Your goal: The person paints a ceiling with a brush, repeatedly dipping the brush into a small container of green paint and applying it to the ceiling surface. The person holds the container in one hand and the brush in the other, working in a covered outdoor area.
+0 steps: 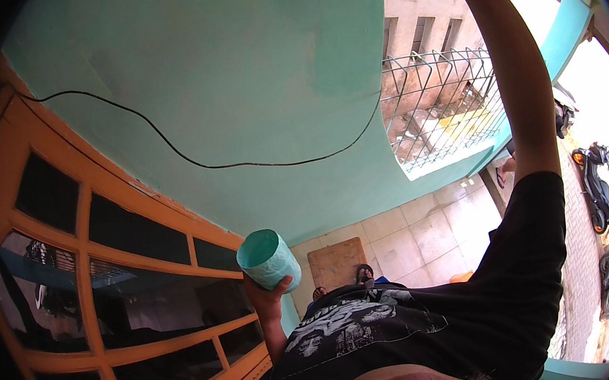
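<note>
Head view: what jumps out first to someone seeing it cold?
The teal plastic cup, held from below in the left hand at lower centre, in front of the green wall. Next, the right arm reaching straight up along the right side and out of frame, its hand out of view. Then the orange-framed glass door filling the left, and a black cable sagging across the wall.
</note>
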`<state>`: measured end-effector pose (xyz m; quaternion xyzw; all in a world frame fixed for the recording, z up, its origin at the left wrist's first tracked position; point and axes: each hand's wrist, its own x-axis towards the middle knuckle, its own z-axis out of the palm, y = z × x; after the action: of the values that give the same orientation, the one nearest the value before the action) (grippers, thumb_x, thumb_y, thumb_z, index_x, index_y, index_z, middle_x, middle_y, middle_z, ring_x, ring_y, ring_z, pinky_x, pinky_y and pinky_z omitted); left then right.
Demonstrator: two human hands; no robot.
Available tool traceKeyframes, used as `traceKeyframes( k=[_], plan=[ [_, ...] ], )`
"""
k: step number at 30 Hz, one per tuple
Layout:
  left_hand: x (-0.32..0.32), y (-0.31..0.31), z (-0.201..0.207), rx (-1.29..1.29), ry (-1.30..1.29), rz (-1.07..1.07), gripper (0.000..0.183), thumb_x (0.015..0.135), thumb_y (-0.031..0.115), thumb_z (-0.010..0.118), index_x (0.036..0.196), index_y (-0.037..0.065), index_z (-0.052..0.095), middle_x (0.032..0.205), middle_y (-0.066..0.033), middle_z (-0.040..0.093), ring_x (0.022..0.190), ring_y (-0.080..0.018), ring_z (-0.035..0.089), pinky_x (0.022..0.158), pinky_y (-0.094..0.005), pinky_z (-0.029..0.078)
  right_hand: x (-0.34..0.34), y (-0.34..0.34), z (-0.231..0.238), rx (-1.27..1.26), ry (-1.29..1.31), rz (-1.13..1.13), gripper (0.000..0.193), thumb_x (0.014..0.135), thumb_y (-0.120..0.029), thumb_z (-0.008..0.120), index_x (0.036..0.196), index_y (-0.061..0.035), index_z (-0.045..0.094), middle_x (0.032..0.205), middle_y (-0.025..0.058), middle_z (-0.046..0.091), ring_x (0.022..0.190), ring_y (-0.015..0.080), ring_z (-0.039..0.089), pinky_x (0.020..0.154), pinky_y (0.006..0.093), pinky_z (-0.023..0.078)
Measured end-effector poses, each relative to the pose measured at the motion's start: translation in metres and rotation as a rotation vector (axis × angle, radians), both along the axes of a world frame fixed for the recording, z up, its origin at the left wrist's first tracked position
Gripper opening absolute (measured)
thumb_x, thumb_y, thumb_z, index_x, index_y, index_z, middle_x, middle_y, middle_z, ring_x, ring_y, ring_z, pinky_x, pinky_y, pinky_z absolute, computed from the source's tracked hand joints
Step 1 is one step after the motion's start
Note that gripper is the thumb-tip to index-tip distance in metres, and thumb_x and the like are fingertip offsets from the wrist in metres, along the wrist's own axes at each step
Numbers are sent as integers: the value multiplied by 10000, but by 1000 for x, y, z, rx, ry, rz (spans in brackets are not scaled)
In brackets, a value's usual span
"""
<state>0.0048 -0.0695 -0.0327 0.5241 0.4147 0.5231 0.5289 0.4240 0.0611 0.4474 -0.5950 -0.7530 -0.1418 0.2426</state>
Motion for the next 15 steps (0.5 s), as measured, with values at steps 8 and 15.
traceKeyframes(
  k=[8,15],
  plan=[
    [-8,-7,-12,-32,-3,25,995,623,310,968,1419,39,437,1280,-108,578,1174,-244,580,1021,-423,467,1,-19,8,188,93,86,154,886,-141,764,984,-25,740,912,94,747,814,204,710,751,346,604],
    [-1,4,-1,-42,-15,-45,1015,613,308,968,1431,48,426,1291,-108,572,1184,-252,575,1029,-430,462,9,-11,1,69,45,75,151,887,-154,773,957,-30,725,895,81,731,809,189,695,742,357,591]
  ],
)
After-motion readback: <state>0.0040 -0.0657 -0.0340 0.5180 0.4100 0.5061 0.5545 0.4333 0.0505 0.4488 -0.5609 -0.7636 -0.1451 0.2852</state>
